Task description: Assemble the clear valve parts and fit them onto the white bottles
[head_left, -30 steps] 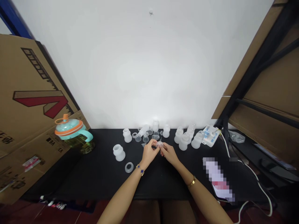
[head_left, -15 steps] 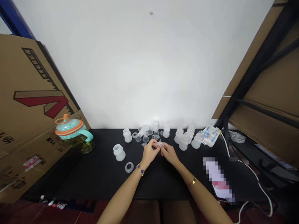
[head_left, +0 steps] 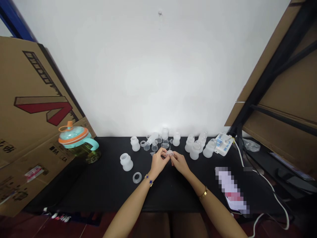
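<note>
At the middle of a flat black tabletop (head_left: 104,190), we find two bare hands close together, fingers bent inward. Between them, just above the table, is a small translucent round plastic piece (head_left: 169,153) with a thin point rising from it. The left hand (head_left: 158,162) pinches it from one side with thumb and fingers; the right hand (head_left: 180,163) grips its other side with the fingertips.

Beyond the hands, we see a loose cluster of clear, cup-shaped plastic parts (head_left: 155,145). To the left, a whitish waisted plastic bottle (head_left: 126,162) stands with its mouth uncovered, and nearer to us a translucent flat plastic ring (head_left: 137,178) lies by itself. To the right, we count four whitish plastic bottles with clear tops (head_left: 195,150) grouped together, beside a white-and-blue power strip (head_left: 223,144). Nearer on that side lies a phone with a blurred-out screen (head_left: 230,190). At the far left, we notice a clear jug with a mint-green and orange lid (head_left: 76,140), in front of a brown printed cardboard box (head_left: 32,132).
</note>
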Tool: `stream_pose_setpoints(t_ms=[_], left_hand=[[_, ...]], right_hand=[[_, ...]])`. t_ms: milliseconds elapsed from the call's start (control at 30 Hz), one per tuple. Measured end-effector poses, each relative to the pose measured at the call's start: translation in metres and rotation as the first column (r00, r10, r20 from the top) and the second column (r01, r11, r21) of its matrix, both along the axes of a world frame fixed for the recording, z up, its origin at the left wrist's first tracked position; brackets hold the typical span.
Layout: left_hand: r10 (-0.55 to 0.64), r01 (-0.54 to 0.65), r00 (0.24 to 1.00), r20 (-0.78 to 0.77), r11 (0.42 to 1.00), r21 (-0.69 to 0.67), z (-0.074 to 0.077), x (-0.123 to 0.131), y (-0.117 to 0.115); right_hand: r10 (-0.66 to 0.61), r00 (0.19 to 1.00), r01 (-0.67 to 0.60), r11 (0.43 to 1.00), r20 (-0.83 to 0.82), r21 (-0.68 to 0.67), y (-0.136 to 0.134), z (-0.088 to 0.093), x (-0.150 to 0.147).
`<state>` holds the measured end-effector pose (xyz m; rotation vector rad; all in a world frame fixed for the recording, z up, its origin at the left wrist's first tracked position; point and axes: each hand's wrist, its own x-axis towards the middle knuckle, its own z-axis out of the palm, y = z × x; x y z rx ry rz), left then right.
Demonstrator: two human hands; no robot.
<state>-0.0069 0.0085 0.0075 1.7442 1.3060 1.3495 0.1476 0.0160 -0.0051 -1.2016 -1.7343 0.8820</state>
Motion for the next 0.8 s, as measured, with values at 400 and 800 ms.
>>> stream_pose_setpoints(t_ms=[400,800], left_hand=[[-0.044,0.044,0.999,0.026,0.999,-0.004,-0.0018,-0.0002,0.0018],[-0.132,0.164,0.962,0.238,0.979,-0.120,-0.0017,-0.0002,0.0037]], right_hand=[[-0.057,0.998,0.057,0.998,0.016,0.012,0.0000,0.0002,0.0008],[-0.098,0.995,0.098,0.995,0.007,0.011,-0.0012,-0.0003,-0.0005]])
